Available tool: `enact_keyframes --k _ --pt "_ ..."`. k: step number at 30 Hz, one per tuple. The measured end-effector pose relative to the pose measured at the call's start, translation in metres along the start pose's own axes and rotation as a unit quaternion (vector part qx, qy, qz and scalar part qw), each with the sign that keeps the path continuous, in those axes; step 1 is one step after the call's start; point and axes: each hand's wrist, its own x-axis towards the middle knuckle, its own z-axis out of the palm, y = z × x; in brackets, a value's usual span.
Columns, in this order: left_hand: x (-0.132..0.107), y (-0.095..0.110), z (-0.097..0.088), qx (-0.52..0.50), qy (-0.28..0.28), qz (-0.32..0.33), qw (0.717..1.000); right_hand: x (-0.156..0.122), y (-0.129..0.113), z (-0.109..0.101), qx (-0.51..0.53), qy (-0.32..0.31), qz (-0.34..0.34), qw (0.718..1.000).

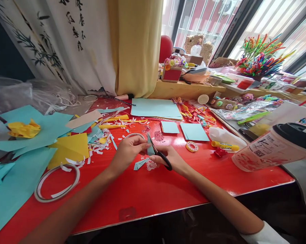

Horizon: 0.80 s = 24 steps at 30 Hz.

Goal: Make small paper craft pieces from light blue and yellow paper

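Observation:
My left hand [128,150] pinches a small folded piece of light blue paper [150,149] above the red table [147,193]. My right hand [171,159] grips black-handled scissors [159,154], whose blades meet the paper. A blue paper offcut [140,164] and a small pink-white scrap [151,165] lie on the table just below my hands.
Blue sheets [156,108], small blue rectangles [193,131], yellow paper [70,147] and paper scraps cover the table. A tape ring [56,183] lies at the left, a small tape roll [191,146] and a yellow glue stick [225,145] at the right. A black-lidded cup [274,147] lies at the right edge.

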Motion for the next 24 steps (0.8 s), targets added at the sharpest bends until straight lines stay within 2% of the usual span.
enact_keyframes --k 24 --pt "0.0007 0.0017 0.0010 -0.042 0.012 -0.022 0.999 -0.0016 0.0023 0.0056 -0.011 0.043 0.029 0.999"
